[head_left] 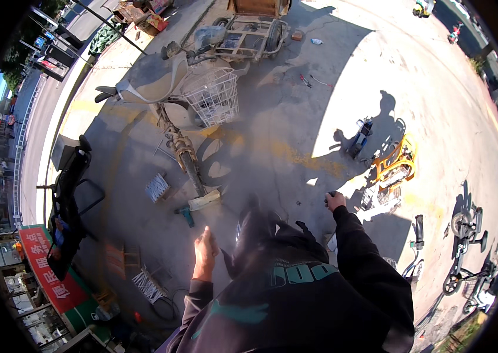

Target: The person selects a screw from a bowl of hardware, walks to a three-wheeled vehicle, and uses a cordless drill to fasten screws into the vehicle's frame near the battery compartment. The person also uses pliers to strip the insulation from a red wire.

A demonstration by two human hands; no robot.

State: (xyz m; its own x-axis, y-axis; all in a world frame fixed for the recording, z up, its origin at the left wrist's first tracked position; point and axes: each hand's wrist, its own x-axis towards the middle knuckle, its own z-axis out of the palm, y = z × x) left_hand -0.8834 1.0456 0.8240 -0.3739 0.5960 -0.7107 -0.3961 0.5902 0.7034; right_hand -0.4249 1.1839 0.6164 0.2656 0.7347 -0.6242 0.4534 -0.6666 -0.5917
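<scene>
My left hand (205, 252) is raised over the grey ground at lower centre with fingers curled; whether it holds anything is hidden. A teal and black power tool (187, 216) lies just beyond it, beside a pale bar-shaped piece (203, 201) at the foot of a dusty scooter's bare front fork (189, 162). My right hand (334, 200) is closed on a small dark object, too small to name, right of centre. The scooter (155, 82) stands tilted ahead with a white wire basket (212, 97).
A cart frame (249, 34) stands behind. Right are an orange frame (396, 156), a dark blue part (359, 138) and small scooters (464, 247). Left are a black chair-like object (67, 188), a red banner (43, 259) and small folding stools (156, 186). Shadows cross the pavement.
</scene>
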